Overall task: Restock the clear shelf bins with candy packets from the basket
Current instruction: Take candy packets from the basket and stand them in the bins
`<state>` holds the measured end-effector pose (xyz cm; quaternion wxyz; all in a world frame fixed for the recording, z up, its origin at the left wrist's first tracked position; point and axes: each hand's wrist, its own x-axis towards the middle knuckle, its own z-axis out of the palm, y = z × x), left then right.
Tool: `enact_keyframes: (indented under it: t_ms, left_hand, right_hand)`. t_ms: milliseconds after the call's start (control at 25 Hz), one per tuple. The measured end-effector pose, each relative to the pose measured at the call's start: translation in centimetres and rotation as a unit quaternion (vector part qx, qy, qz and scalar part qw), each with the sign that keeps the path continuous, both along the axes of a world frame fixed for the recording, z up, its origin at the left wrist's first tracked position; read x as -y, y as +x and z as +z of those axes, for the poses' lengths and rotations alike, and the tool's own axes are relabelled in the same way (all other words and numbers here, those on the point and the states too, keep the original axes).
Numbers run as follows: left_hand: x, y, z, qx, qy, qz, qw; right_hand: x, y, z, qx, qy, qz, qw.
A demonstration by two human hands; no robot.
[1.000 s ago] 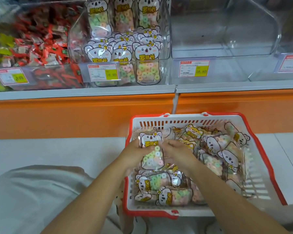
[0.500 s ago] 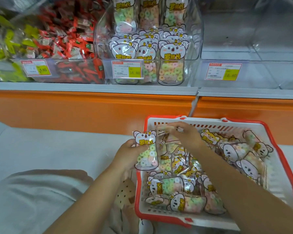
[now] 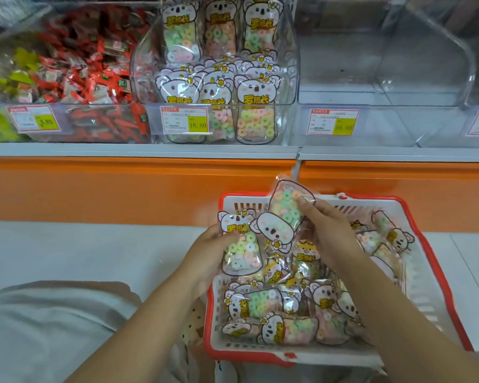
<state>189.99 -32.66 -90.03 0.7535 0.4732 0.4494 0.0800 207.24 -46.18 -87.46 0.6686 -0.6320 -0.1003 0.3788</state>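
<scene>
Item: white basket (image 3: 437, 288) with red rim, on the floor near the shelf, well stocked with koala candy packets.

Left hand (image 3: 205, 255): closed around one upright packet (image 3: 239, 244) at the basket's left edge, thumb across its face.

Right hand (image 3: 329, 230): pinching a second packet (image 3: 281, 217) by its far end, head downward, just beside the first.

Destination: middle bin (image 3: 291, 78), already holding matching packets in upright rows; the bin to its right (image 3: 398, 78) stood vacant.

Handling note: the inverted packet likely wanted turning koala-head up and stacking flush on the left-hand one before lifting, so both slot in facing front.
</scene>
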Motion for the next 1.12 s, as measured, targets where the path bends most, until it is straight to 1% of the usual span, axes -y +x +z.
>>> enact_keyframes:
  t_ms: [160,280,320,360,400,440,480,520,560,600,640,680,720,760,800,840,880,920,960,1000,1080,1120]
  left_hand:
    - [0.5,0.4,0.5,0.022,-0.05,-0.014,0.998]
    - [0.4,0.8,0.5,0.056,-0.072,-0.017,0.996]
    - [0.3,0.8,0.5,0.061,-0.077,-0.013,0.995]
    - [0.2,0.9,0.6,0.068,-0.086,-0.009,0.994]
    - [0.1,0.9,0.6,0.072,-0.097,0.002,0.993]
    - [0.1,1.0,0.5,0.079,-0.111,0.013,0.991]
    - [0.0,1.0,0.4,0.082,-0.121,0.024,0.989]
    - [0.0,1.0,0.3,0.085,-0.129,0.032,0.987]
    - [0.0,1.1,0.6,0.09,-0.139,0.035,0.985]
    - [-0.1,1.0,0.7,0.098,-0.148,0.034,0.983]
    - [-0.1,1.0,0.9,0.112,-0.155,0.026,0.981]
    - [-0.1,1.0,0.9,0.127,-0.153,0.016,0.98]
    - [0.0,1.0,0.9,0.136,-0.142,0.006,0.98]
    - [0.0,0.9,0.7,0.133,-0.124,0.007,0.983]
    - [0.1,0.9,0.6,0.121,-0.103,0.018,0.987]
    - [0.2,0.8,0.5,0.11,-0.088,0.026,0.99]
    - [0.2,0.7,0.6,0.107,-0.079,0.026,0.991]
    - [0.2,0.7,0.5,0.109,-0.07,0.024,0.991]
    - [0.2,0.7,0.6,0.108,-0.057,0.016,0.992]
    - [0.4,0.8,0.6,0.106,-0.046,0.005,0.993]
    - [0.8,0.9,0.8,0.11,-0.042,-0.014,0.993]
    - [1.0,0.9,0.8,0.111,-0.047,-0.018,0.993]
  right_hand:
    - [0.0,-0.6,-1.0,-0.019,-0.016,-0.004,1.0]
    - [0.2,-1.5,-1.3,-0.094,0.022,-0.004,0.995]
    - [0.4,-1.7,-1.2,-0.097,0.038,-0.011,0.994]
    - [0.5,-2.0,-0.9,-0.066,0.045,-0.025,0.996]
    - [0.7,-2.4,-0.3,-0.005,0.05,-0.037,0.998]
    - [0.9,-2.8,0.3,0.075,0.052,-0.041,0.995]
    - [1.0,-3.3,1.0,0.156,0.066,-0.033,0.985]
    - [1.1,-3.8,1.5,0.246,0.085,-0.01,0.966]
    - [1.3,-4.1,1.3,0.344,0.087,0.022,0.935]
    - [1.4,-4.3,0.7,0.445,0.069,0.057,0.891]
    - [1.5,-4.2,-0.5,0.529,0.04,0.095,0.842]
    - [1.7,-4.1,-1.8,0.579,0.013,0.131,0.805]
    - [2.1,-4.1,-2.9,0.586,-0.007,0.159,0.795]
    - [2.3,-4.3,-3.4,0.555,-0.019,0.18,0.812]
    - [2.5,-4.5,-3.3,0.491,-0.029,0.19,0.85]
    - [2.6,-4.8,-3.0,0.406,-0.031,0.183,0.895]
    - [2.5,-5.0,-2.3,0.318,-0.034,0.156,0.935]
    - [2.3,-5.1,-1.9,0.233,-0.034,0.115,0.965]
    - [2.1,-4.9,-1.5,0.169,-0.05,0.085,0.981]
    - [1.7,-4.7,-1.0,0.128,-0.082,0.087,0.985]
    - [1.2,-4.7,-0.8,0.124,-0.137,0.13,0.974]
    - [1.1,-4.9,-0.9,0.133,-0.144,0.128,0.972]
